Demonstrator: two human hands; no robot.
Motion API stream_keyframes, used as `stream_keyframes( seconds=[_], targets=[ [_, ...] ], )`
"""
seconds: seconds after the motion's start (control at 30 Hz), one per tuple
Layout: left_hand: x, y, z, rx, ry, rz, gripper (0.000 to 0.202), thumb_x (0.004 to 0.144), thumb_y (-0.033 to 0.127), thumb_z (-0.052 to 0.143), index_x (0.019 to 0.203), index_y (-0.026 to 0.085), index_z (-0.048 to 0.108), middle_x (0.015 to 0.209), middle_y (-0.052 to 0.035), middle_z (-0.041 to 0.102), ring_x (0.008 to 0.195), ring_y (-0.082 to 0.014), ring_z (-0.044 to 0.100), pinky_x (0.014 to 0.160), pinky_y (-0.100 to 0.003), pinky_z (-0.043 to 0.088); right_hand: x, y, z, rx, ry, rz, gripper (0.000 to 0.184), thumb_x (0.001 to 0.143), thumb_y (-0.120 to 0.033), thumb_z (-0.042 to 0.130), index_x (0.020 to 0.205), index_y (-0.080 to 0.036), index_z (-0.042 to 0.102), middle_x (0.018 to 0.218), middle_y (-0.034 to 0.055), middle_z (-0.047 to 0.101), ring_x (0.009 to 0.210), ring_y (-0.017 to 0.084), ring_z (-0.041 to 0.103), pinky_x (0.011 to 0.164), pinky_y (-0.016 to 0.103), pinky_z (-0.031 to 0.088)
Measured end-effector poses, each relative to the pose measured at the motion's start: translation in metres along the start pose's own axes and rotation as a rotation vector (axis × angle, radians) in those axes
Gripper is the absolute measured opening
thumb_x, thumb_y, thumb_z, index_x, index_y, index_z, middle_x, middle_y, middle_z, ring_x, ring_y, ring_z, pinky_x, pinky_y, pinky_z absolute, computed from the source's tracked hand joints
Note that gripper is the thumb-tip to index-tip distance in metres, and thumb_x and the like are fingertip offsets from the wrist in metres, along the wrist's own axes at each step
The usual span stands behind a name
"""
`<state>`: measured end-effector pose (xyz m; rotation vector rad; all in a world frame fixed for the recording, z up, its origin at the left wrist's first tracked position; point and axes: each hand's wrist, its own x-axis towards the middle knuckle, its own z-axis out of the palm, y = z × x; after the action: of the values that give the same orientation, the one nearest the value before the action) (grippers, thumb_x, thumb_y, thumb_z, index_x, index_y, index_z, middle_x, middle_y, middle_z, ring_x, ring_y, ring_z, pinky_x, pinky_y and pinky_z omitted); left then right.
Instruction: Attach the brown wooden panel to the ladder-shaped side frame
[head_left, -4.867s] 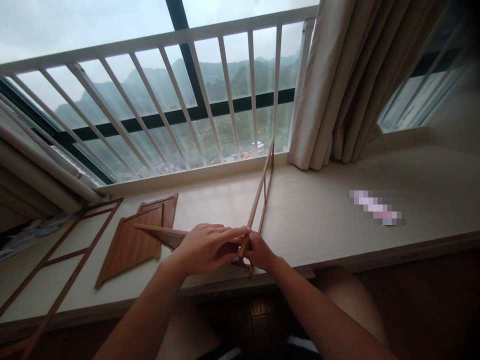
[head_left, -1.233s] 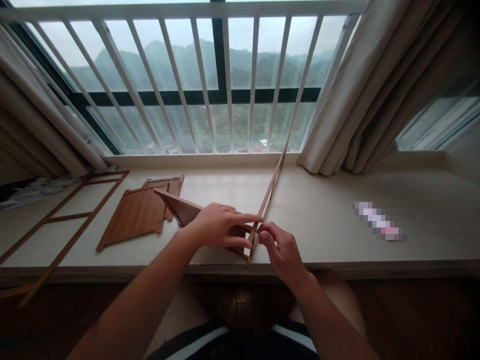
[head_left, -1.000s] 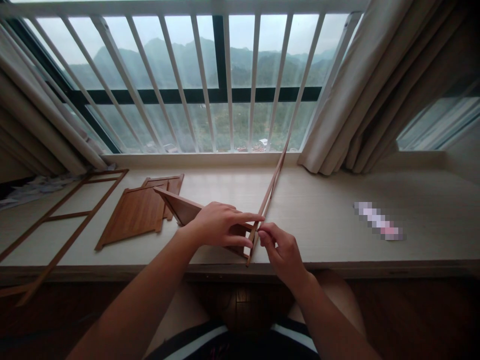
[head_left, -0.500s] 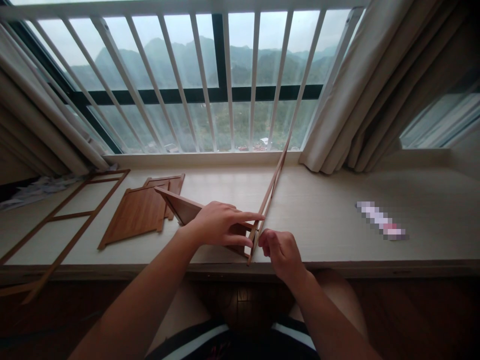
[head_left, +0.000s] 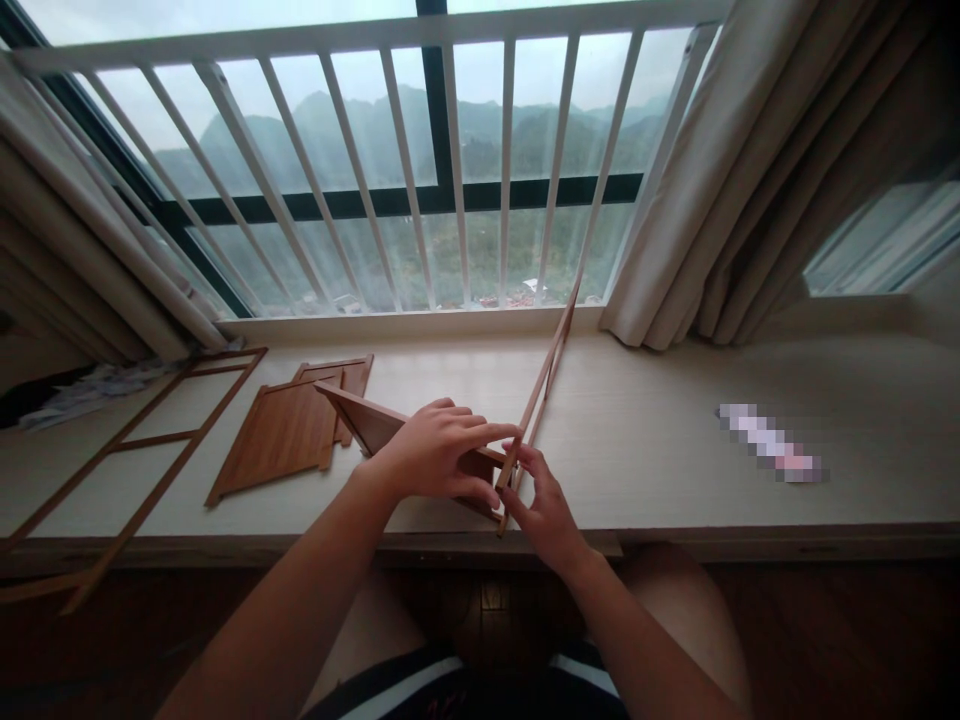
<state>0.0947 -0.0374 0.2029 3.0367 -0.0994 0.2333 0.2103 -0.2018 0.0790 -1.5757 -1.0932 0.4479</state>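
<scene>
Since half a second ago, when it hung loosely curled just off the wood, my right hand (head_left: pixel 546 510) has come back in: its fingers are now pressed against the near end of the upright slat frame (head_left: pixel 541 385), closed round the bottom strip. My left hand (head_left: pixel 439 460) hasn't shifted; it is spread over the tilted brown panel (head_left: pixel 367 425), forefinger stretched out to the frame's strip, thumb under the panel edge. So both pieces are held together at their near corner again, close to the ledge's front edge; I judge the joint there isn't seated yet.

Largest down: the window with white railing bars (head_left: pixel 405 170) and hills outside fills the top, beige curtains (head_left: pixel 720 170) hang at right. The pale wooden ledge (head_left: pixel 660 440) runs full width. On it at left lies a flat open frame (head_left: pixel 127 445), overhanging the front edge, then two flat brown panels (head_left: pixel 281 440), overlapping. Well apart at right lies a small blurred-out item (head_left: pixel 772 455).
</scene>
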Motion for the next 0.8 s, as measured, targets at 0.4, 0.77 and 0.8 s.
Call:
stream_keyframes(
  seconds=[0.4,0.77,0.8],
  targets=[
    [-0.014,-0.007,-0.013,0.045,0.066,-0.094,0.084,0.061,0.078,0.049,0.134,0.037,0.043,0.105,-0.0019,0.067,0.098,-0.0138,0.054,0.094,-0.031,0.027,0.001,0.0,0.003,-0.008,-0.047,-0.006,0.032,0.09,-0.039,0.048,0.113,-0.018,0.053,0.105,0.0033,0.062,0.099,0.011,0.057,0.088,0.021,0.044],
    [-0.049,-0.017,-0.008,0.132,0.114,-0.235,0.07,0.069,0.069,0.053,0.132,0.04,0.044,0.121,0.0006,0.061,0.114,-0.0151,0.05,0.103,-0.033,0.027,0.002,0.003,0.003,0.019,-0.081,0.026,0.03,0.09,-0.04,0.048,0.107,-0.016,0.054,0.099,0.0035,0.063,0.091,0.01,0.058,0.084,0.019,0.045],
    [-0.053,-0.018,-0.007,0.147,0.141,-0.246,0.07,0.068,0.068,0.055,0.132,0.04,0.045,0.124,0.0009,0.06,0.117,-0.0157,0.048,0.104,-0.033,0.027,0.002,0.003,0.003,0.01,-0.077,0.021,0.03,0.09,-0.04,0.048,0.106,-0.015,0.055,0.098,0.0037,0.063,0.09,0.01,0.059,0.083,0.019,0.045]
  ],
)
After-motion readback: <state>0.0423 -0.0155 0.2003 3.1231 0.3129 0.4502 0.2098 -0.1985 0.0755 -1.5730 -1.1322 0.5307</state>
